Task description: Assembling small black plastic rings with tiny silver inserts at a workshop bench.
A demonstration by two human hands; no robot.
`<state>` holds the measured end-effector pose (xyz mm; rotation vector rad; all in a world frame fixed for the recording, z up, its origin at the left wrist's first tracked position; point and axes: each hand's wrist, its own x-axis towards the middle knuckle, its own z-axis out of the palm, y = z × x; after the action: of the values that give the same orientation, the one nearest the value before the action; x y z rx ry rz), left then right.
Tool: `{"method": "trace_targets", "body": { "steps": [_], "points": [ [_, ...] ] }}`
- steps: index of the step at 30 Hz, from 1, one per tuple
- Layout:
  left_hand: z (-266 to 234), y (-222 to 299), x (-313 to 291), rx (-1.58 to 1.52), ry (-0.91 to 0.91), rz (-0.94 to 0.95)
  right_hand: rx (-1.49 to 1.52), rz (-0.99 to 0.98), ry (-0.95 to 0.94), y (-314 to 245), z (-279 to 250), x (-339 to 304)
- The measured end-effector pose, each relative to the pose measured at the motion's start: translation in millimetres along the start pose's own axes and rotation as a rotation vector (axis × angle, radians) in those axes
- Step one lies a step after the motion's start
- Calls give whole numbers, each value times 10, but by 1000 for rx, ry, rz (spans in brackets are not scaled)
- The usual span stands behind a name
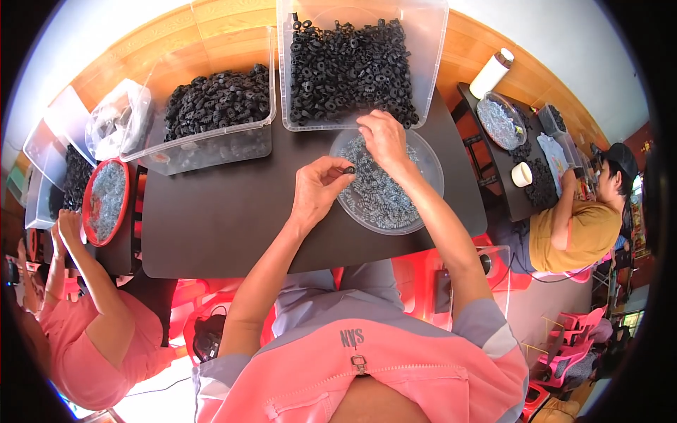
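My left hand (319,189) pinches a small black ring-shaped plastic part (349,170) between thumb and fingertips, just left of a round clear tub. Many small silvery pieces that look like coil springs (381,194) fill that tub (438,166). Over the tub's far side is my right hand (385,143), its fingers drawn together near the front edge of a large clear bin (431,63). Whatever the right fingertips hold, if anything, is too small to make out. Loose black plastic parts (349,70) are heaped in the bin.
Left of the bin, another clear box (218,149) holds darker black parts on the brown table (211,225). Co-workers sit at tables on both sides. A red-rimmed tray (125,204) stands at left; a white bottle (492,73) and white cup (522,175) stand at right.
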<state>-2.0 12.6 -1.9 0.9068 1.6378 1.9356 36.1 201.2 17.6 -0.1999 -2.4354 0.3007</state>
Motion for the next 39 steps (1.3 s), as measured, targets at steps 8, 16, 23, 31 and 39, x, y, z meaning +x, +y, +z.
{"method": "trace_targets", "body": {
  "steps": [8, 16, 23, 31, 39],
  "points": [
    [-4, 20, -4, -78, -28, -75, 853, 459, -125, -175, -376, -236],
    [6, -44, -15, -99, -42, -34, 906, 413, -247, -521, -645, -470],
    [-2, -36, -29, -80, -80, -61, 603, 243, -159, -576, -609, -536],
    [7, -66, -38, -70, -90, -29, 310, 93, -107, -733, -668, -536],
    [-4, 63, -42, -203, -134, -127, 395, 204, -162, -736, -677, -532]
  ]
}}
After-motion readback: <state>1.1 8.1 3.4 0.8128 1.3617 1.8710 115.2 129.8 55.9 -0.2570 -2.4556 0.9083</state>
